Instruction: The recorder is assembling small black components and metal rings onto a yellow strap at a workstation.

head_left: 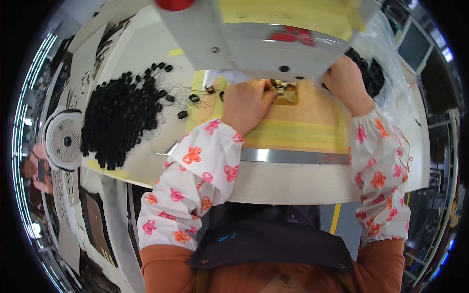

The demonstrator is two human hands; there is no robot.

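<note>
My left hand point(248, 103) is over the machine bed, its thumb and fingers pinched together beside a small brass-coloured metal plate point(287, 94). Whatever lies between those fingertips is too small and covered to make out. Just left of it are small black ring-shaped pieces point(194, 98) with thin thread tails. My right hand point(348, 84) is raised at the right side of the grey machine head point(254, 46), fingers curled and partly hidden. It is close to a heap of black pieces point(373, 78) in clear plastic; what it holds, if anything, does not show.
A large pile of black pieces point(119, 117) covers the left of the pale table point(303, 180). Yellow tape point(298, 134) and a metal strip point(293, 156) run across the front of the work area. A white fan point(66, 139) stands at the left; clear plastic point(398, 63) bunches at the right.
</note>
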